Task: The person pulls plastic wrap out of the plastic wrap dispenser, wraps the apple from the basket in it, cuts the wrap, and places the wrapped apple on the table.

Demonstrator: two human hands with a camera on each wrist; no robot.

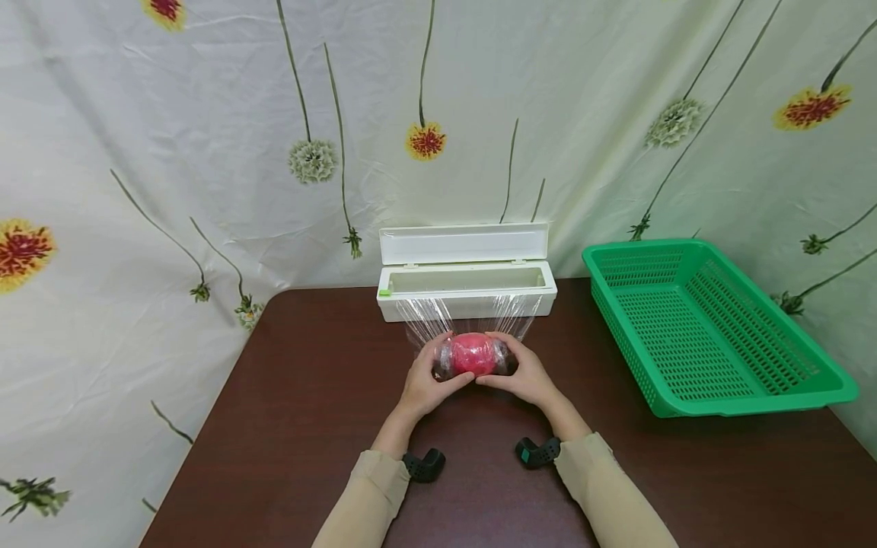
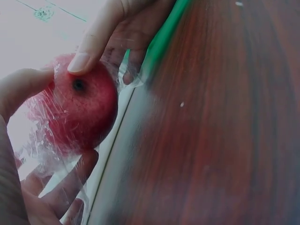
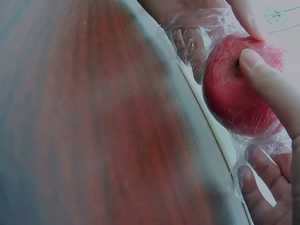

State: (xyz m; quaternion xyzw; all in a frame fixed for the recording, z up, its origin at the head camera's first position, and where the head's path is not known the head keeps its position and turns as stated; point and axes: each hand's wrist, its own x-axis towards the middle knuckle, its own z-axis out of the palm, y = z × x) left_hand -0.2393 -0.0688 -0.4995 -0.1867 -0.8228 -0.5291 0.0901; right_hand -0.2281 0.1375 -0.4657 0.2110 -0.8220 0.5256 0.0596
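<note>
A red apple [image 1: 473, 354] is wrapped in clear cling film, held over the table in front of a white cling film box [image 1: 466, 308]. Film [image 1: 515, 310] stretches from the front of that box down to the fruit. My left hand [image 1: 423, 384] grips the wrapped apple from the left, and my right hand [image 1: 527, 377] grips it from the right. Both thumbs press its near side, close to a small dark hollow seen in the wrist views. Crinkled film [image 2: 47, 145] covers some of the left fingers, and loose film [image 3: 201, 37] bunches at the apple's upper side in the right wrist view.
Behind the hands, the box's hinged lid [image 1: 466, 245] is raised. A green plastic basket [image 1: 620, 335] stands at the right on the dark brown table [image 1: 308, 426]. A flower-patterned cloth [image 1: 226, 137] hangs along the back.
</note>
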